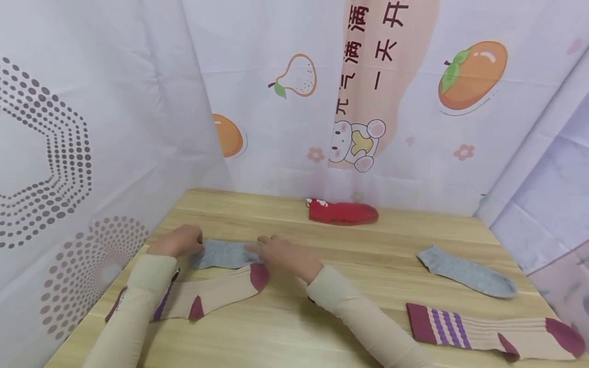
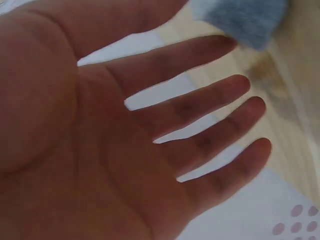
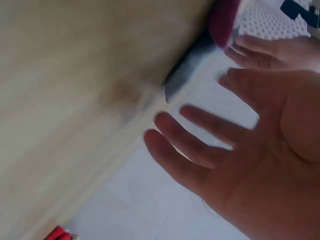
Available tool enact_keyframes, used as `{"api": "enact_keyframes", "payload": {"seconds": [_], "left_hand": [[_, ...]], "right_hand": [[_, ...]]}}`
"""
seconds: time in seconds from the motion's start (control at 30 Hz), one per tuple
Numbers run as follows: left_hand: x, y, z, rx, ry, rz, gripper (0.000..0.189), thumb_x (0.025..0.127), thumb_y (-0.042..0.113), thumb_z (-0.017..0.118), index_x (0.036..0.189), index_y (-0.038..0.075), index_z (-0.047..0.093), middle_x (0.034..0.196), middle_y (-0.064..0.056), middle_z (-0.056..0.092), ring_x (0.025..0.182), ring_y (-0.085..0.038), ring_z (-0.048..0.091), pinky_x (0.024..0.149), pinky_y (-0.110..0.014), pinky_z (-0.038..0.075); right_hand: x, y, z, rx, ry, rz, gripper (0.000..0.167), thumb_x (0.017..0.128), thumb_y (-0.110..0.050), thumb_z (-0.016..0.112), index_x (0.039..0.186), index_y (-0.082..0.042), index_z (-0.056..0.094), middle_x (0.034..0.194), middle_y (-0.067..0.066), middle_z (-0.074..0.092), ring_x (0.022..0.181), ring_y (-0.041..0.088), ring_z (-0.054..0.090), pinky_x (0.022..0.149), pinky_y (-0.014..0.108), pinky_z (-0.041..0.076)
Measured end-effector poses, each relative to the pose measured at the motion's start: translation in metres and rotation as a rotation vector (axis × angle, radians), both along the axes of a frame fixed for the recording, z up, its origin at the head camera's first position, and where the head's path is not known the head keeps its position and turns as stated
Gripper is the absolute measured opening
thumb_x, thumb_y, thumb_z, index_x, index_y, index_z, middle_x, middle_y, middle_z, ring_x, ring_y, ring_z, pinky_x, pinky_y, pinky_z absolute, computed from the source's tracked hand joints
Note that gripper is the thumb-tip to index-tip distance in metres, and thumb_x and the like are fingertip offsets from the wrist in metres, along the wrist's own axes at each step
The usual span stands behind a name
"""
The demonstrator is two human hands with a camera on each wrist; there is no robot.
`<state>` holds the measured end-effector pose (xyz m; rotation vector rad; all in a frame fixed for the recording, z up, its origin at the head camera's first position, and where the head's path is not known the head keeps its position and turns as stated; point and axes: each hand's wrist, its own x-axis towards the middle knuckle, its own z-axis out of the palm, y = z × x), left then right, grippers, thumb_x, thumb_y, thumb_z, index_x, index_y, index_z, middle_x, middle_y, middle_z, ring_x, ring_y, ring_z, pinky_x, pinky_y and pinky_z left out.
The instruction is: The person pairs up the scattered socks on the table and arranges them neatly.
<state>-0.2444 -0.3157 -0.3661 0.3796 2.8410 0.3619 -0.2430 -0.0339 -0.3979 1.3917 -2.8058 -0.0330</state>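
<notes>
A grey sock (image 1: pixel 225 254) lies flat on the wooden table at the left, between the two hands. My left hand (image 1: pixel 179 240) is at its left end; the left wrist view shows that hand (image 2: pixel 125 120) with fingers straight and spread, fingertips right by the grey sock (image 2: pixel 250 22). At the other end is my right hand (image 1: pixel 285 255), its fingertips overlapping the sock in the head view. In the right wrist view, the right hand (image 3: pixel 240 145) has loosely spread fingers. Just nearer lies a cream sock (image 1: pixel 225 294) with maroon toe and heel, partly covered by the left sleeve.
A red sock (image 1: pixel 345 212) lies at the table's back edge. To the right are a second grey sock (image 1: pixel 467 271) and a second cream sock (image 1: pixel 488 332) with purple stripes. Printed curtains (image 1: pixel 276 128) hang behind and beside the wooden table (image 1: pixel 331 306).
</notes>
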Motion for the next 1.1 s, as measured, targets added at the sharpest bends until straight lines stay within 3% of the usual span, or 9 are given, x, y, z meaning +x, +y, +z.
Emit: {"api": "enact_keyframes", "payload": {"seconds": [0.07, 0.17, 0.2, 0.27, 0.4, 0.5, 0.77, 0.9, 1.1], "left_hand": [[-0.002, -0.002, -0.004, -0.010, 0.010, 0.007, 0.013, 0.084, 0.001, 0.064, 0.092, -0.009, 0.067, 0.091, -0.020, 0.068, 0.078, -0.028, 0.062, 0.071, -0.044, 0.053], [-0.002, -0.002, -0.007, -0.001, 0.048, 0.013, 0.008, 0.079, -0.005, 0.062, 0.086, -0.007, 0.064, 0.087, -0.018, 0.065, 0.076, -0.028, 0.059, 0.068, -0.042, 0.052], [-0.002, -0.002, -0.007, 0.003, 0.052, 0.018, 0.003, 0.078, -0.006, 0.061, 0.080, -0.004, 0.062, 0.079, -0.014, 0.062, 0.071, -0.025, 0.056, 0.063, -0.038, 0.049], [-0.003, 0.001, -0.007, 0.013, 0.057, 0.021, 0.016, 0.077, -0.009, 0.058, 0.068, 0.003, 0.054, 0.067, -0.006, 0.049, 0.061, -0.019, 0.044, 0.055, -0.032, 0.040], [-0.003, 0.008, -0.009, 0.025, 0.044, 0.025, 0.030, 0.077, -0.012, 0.053, 0.061, 0.011, 0.043, 0.061, 0.001, 0.033, 0.056, -0.015, 0.032, 0.051, -0.027, 0.029], [-0.003, 0.010, -0.012, 0.034, 0.037, 0.029, 0.027, 0.077, -0.011, 0.054, 0.064, 0.011, 0.045, 0.063, 0.000, 0.038, 0.058, -0.015, 0.036, 0.052, -0.027, 0.031], [-0.006, 0.011, -0.020, 0.092, 0.067, -0.031, 0.007, 0.085, -0.001, 0.063, 0.086, 0.001, 0.057, 0.081, -0.009, 0.057, 0.072, -0.021, 0.051, 0.065, -0.036, 0.045], [-0.010, 0.013, -0.022, 0.116, 0.092, -0.074, 0.010, 0.085, 0.007, 0.071, 0.089, 0.001, 0.064, 0.087, -0.009, 0.065, 0.078, -0.022, 0.057, 0.071, -0.039, 0.050], [-0.012, 0.011, -0.022, 0.223, 0.165, -0.103, 0.012, 0.082, -0.001, 0.066, 0.077, 0.006, 0.058, 0.075, -0.003, 0.054, 0.069, -0.017, 0.048, 0.064, -0.033, 0.042]], "right_hand": [[0.003, -0.001, -0.005, 0.054, -0.027, 0.015, 0.047, 0.096, -0.008, 0.063, 0.138, -0.029, 0.057, 0.128, 0.003, 0.061, 0.101, 0.020, 0.058, 0.082, 0.029, 0.053], [0.004, -0.002, -0.007, 0.044, -0.028, 0.035, 0.040, 0.094, -0.007, 0.066, 0.128, -0.027, 0.065, 0.121, 0.001, 0.064, 0.099, 0.018, 0.057, 0.081, 0.026, 0.051], [0.003, -0.003, -0.007, 0.018, -0.018, 0.042, 0.036, 0.093, -0.007, 0.067, 0.124, -0.025, 0.068, 0.116, 0.001, 0.067, 0.096, 0.017, 0.057, 0.080, 0.025, 0.050], [0.000, -0.003, -0.006, -0.061, -0.032, 0.045, 0.028, 0.092, -0.006, 0.069, 0.115, -0.021, 0.074, 0.105, -0.001, 0.070, 0.091, 0.014, 0.059, 0.079, 0.023, 0.049], [-0.004, -0.002, -0.003, -0.174, -0.096, 0.041, 0.020, 0.091, -0.003, 0.069, 0.104, -0.016, 0.079, 0.092, -0.003, 0.072, 0.083, 0.008, 0.059, 0.076, 0.017, 0.048], [-0.003, -0.001, -0.003, -0.181, -0.134, 0.020, 0.021, 0.091, -0.003, 0.069, 0.106, -0.014, 0.079, 0.094, -0.002, 0.072, 0.082, 0.007, 0.059, 0.075, 0.016, 0.048], [0.008, 0.002, -0.003, 0.000, 0.011, -0.055, 0.016, 0.096, -0.004, 0.060, 0.111, -0.009, 0.060, 0.091, 0.005, 0.061, 0.082, 0.018, 0.059, 0.071, 0.027, 0.050], [0.009, 0.003, -0.002, -0.029, -0.026, -0.059, 0.016, 0.095, -0.002, 0.061, 0.109, -0.009, 0.058, 0.088, 0.004, 0.060, 0.079, 0.017, 0.057, 0.068, 0.026, 0.049], [0.002, 0.008, 0.007, -0.137, -0.133, -0.052, 0.019, 0.089, -0.005, 0.070, 0.107, -0.008, 0.064, 0.088, 0.003, 0.061, 0.078, 0.013, 0.055, 0.068, 0.022, 0.048]]}}
